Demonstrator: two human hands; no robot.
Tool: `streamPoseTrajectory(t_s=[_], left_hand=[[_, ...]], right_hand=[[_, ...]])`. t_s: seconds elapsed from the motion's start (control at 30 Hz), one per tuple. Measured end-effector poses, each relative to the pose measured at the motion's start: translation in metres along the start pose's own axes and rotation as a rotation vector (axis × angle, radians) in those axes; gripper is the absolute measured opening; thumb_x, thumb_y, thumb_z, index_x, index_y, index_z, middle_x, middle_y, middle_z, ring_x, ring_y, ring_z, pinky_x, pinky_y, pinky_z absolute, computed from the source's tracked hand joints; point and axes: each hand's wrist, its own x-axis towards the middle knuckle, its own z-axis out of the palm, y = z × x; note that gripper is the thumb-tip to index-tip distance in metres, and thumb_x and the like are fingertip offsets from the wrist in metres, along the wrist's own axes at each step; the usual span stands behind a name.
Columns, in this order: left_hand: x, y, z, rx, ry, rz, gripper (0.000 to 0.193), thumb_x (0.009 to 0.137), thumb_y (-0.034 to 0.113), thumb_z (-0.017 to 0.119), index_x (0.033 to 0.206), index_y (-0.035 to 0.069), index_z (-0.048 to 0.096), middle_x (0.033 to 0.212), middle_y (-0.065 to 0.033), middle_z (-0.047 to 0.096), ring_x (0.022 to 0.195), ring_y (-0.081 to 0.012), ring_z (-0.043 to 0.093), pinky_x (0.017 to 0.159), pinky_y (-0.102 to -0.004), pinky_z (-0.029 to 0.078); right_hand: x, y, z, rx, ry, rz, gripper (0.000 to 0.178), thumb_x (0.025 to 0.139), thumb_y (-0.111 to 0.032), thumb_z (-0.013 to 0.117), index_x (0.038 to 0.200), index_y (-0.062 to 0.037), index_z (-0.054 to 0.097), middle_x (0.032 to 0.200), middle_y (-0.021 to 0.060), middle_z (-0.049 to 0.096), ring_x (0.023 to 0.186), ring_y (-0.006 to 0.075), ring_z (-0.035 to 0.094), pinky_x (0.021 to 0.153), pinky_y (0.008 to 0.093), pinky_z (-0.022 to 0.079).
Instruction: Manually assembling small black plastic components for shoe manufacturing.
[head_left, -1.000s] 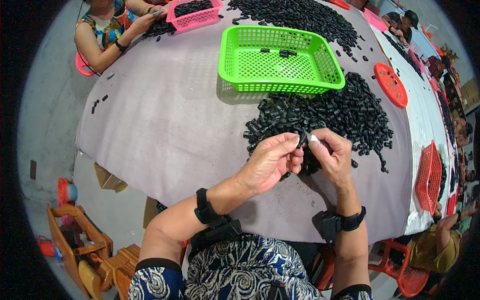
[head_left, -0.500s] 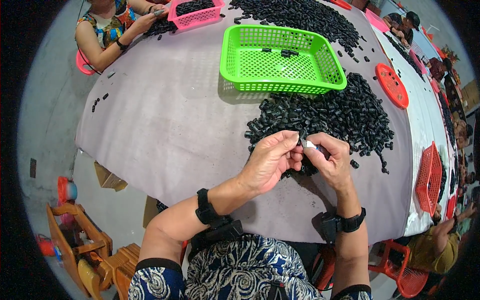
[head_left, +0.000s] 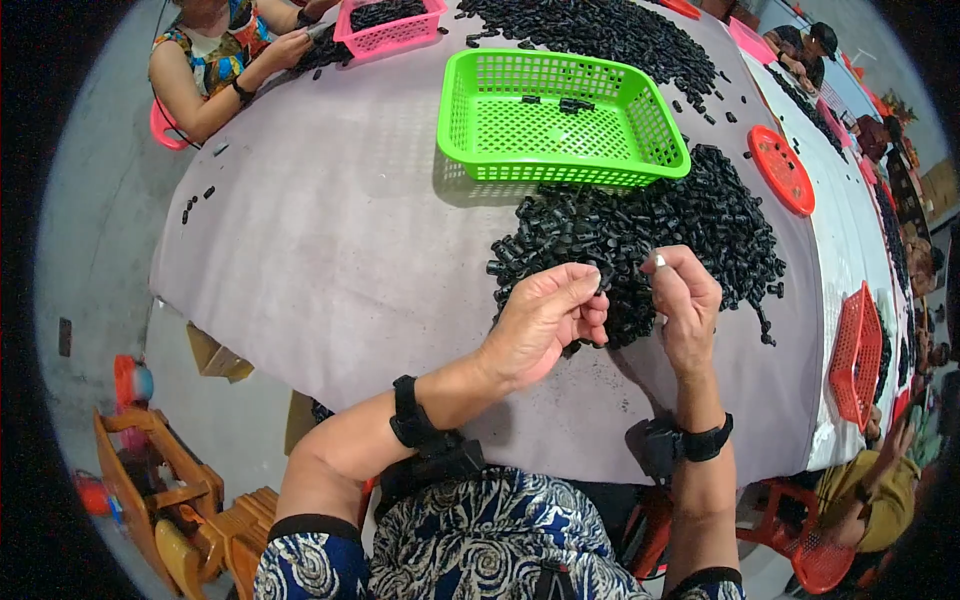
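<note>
My left hand is closed in a pinch, with a small black plastic part at its thumb and fingertips. To the right of it, apart by a short gap, my right hand is curled shut over the pile's near edge. A small whitish bit shows at its fingertips; whether this is a tool's tip or a finger covering I cannot tell. Just beyond both hands spreads a heap of small black plastic parts. Behind that heap stands a bright green basket with a few black parts inside.
Another black heap lies at the table's far side. A pink basket stands near a co-worker's hands at far left. Toward the right are a red lid-like tray and a red basket. The table cover is grey.
My right hand has drawn away from my left, to the right and slightly up. My left hand stays in place, still pinching the black part.
</note>
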Motion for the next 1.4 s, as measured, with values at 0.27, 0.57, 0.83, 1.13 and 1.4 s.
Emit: streamPoseTrajectory(t_s=[0.27, 0.57, 0.83, 1.13, 1.4], left_hand=[[0.001, 0.000, 0.001, 0.019, -0.020, 0.031, 0.018, 0.090, 0.017, 0.052, 0.099, 0.003, 0.055, 0.082, -0.0038, 0.058, 0.072, -0.0115, 0.057, 0.064, -0.0291, 0.051], [0.002, 0.002, 0.004, 0.098, 0.009, -0.024, 0.019, 0.091, 0.019, 0.051, 0.099, 0.002, 0.055, 0.081, -0.0041, 0.059, 0.070, -0.0108, 0.057, 0.061, -0.0278, 0.051], [0.001, 0.007, 0.003, 0.120, -0.044, -0.028, 0.025, 0.091, 0.022, 0.049, 0.102, 0.001, 0.053, 0.081, -0.0056, 0.060, 0.073, -0.0122, 0.058, 0.063, -0.0294, 0.052], [-0.006, -0.001, 0.013, 0.242, -0.174, -0.226, 0.043, 0.080, 0.007, 0.062, 0.119, 0.003, 0.045, 0.110, -0.0092, 0.054, 0.098, -0.0166, 0.055, 0.080, -0.0330, 0.051], [-0.014, 0.001, 0.026, 0.352, -0.309, -0.214, 0.064, 0.069, 0.008, 0.073, 0.124, 0.002, 0.042, 0.105, -0.0032, 0.056, 0.094, -0.0128, 0.056, 0.078, -0.0265, 0.049]], right_hand=[[-0.004, 0.002, 0.019, 0.136, -0.151, 0.038, 0.018, 0.081, -0.008, 0.062, 0.096, -0.0007, 0.057, 0.081, -0.0027, 0.054, 0.073, 0.0047, 0.049, 0.066, 0.0194, 0.041], [0.000, -0.010, 0.022, 0.010, -0.121, 0.161, 0.006, 0.081, -0.004, 0.059, 0.084, -0.0009, 0.055, 0.074, -0.0017, 0.054, 0.065, 0.0044, 0.049, 0.060, 0.0197, 0.042], [0.091, -0.059, 0.022, -0.313, 0.104, -0.192, 0.023, 0.076, -0.018, 0.066, 0.082, 0.0017, 0.057, 0.065, 0.0010, 0.054, 0.062, 0.0065, 0.047, 0.053, 0.0238, 0.039], [0.134, -0.044, 0.029, -0.286, 0.175, -0.188, 0.035, 0.072, -0.025, 0.070, 0.092, 0.0015, 0.060, 0.069, 0.0040, 0.058, 0.062, 0.0100, 0.053, 0.056, 0.0261, 0.044], [0.135, -0.042, 0.067, -0.032, 0.331, -0.216, 0.018, 0.075, -0.017, 0.063, 0.072, -0.0002, 0.061, 0.056, -0.0008, 0.053, 0.052, 0.0059, 0.045, 0.051, 0.0257, 0.039]])
